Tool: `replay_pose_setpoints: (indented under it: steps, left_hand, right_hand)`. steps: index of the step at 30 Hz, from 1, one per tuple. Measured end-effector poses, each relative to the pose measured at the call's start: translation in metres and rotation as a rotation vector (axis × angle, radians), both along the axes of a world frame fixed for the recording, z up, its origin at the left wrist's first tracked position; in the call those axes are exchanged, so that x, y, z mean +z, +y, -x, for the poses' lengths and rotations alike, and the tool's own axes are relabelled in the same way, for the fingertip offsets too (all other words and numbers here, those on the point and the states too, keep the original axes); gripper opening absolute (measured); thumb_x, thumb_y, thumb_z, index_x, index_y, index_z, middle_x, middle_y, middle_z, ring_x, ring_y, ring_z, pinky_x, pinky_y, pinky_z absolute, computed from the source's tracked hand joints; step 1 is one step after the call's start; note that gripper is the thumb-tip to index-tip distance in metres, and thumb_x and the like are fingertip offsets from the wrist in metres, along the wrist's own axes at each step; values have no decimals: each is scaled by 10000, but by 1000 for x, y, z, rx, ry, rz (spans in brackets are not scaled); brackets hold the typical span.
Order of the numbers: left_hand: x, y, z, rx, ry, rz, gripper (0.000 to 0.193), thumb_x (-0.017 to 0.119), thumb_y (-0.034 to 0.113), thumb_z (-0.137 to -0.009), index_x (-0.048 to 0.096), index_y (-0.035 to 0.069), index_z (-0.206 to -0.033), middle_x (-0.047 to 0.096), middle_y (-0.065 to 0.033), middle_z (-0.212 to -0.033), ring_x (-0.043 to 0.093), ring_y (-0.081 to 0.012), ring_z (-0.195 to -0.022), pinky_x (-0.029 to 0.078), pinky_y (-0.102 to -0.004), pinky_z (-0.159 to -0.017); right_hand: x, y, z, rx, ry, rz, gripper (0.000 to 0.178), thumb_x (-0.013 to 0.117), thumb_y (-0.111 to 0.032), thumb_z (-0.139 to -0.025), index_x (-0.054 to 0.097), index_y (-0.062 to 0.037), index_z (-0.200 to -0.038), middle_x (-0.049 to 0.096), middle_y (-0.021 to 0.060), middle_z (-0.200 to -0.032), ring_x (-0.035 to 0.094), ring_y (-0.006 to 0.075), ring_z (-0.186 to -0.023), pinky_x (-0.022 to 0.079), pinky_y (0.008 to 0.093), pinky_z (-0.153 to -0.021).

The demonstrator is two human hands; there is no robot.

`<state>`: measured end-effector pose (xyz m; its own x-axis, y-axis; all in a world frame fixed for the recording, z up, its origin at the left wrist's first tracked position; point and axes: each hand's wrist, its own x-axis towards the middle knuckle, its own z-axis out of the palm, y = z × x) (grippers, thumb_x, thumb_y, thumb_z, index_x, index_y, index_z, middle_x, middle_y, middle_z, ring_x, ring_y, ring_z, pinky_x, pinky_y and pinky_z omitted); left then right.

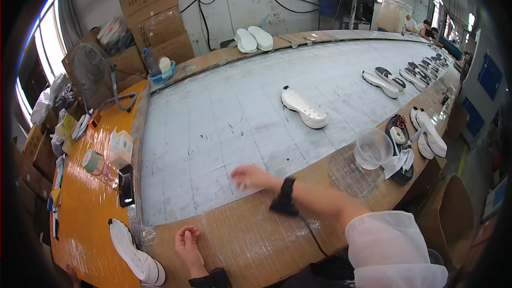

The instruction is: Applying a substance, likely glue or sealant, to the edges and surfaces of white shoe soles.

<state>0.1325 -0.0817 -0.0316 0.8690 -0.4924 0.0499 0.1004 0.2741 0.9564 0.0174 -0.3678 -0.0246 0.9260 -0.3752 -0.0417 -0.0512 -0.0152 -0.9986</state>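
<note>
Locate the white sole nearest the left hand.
In the head view, the white sole lies at lower left by the right edge of the orange tabletop, left of the left hand and below the phone.

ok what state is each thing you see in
Left hand: fingers curled
Right hand: blurred, nothing seen held
Near white sole: lying alone
Middle white sole: lying alone
Clear tub: no lid seen
Pink bottle: lid on
Phone: screen dark
Cardboard boxes: stacked

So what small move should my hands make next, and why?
Probably reach your right hand forward to the nearest white sole on the pale work surface: it lies ahead and to the right, unheld, and that hand, though blurred, seems empty.
</note>
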Motion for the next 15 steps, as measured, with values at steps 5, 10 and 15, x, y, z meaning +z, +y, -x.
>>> replay_pose_setpoints:
  steps: [5,10,15]
  left_hand:
    - [-2,-2,-2,-24,50,34,156,457,102,-897,515,19,-1016,565,-77,-954,556,-155,-864,480,-271,-752]
    - [-2,6,-5,-11,48,50,163,453,106,-899,507,28,-1031,561,-76,-968,549,-153,-876,470,-274,-768]
    - [0,-4,-1,-51,35,48,163,453,103,-898,507,33,-1035,561,-79,-973,547,-152,-875,462,-270,-770]
  right_hand:
    - [-21,-183,69,-1355,47,863,304,548,-150,-770,467,-49,-1045,550,205,-925,512,363,-879,403,427,-762]
    - [-9,-204,109,-1789,396,437,447,557,-225,-794,394,-9,-1150,514,218,-1063,488,356,-982,395,423,-841]
    - [-40,-235,116,-1690,341,356,498,590,-233,-747,428,46,-1126,494,242,-1095,514,339,-982,429,397,-832]
